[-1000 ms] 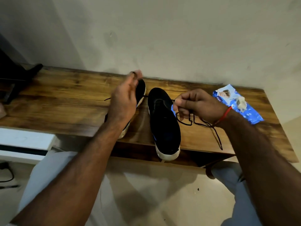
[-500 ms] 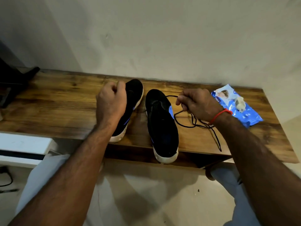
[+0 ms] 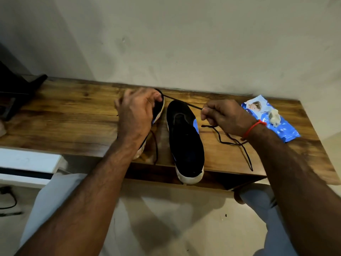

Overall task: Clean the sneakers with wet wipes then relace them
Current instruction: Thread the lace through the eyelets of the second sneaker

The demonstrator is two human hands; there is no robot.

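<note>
The right hand (image 3: 224, 118) pinches a black shoelace (image 3: 186, 104) in its fingers. The left hand (image 3: 137, 111) curls its fingers round the left sneaker (image 3: 158, 108). Between the hands, the right sneaker (image 3: 185, 143) lies on the bench (image 3: 73, 115); a wipes pack (image 3: 282, 126) sits just beyond the right wrist.
</note>
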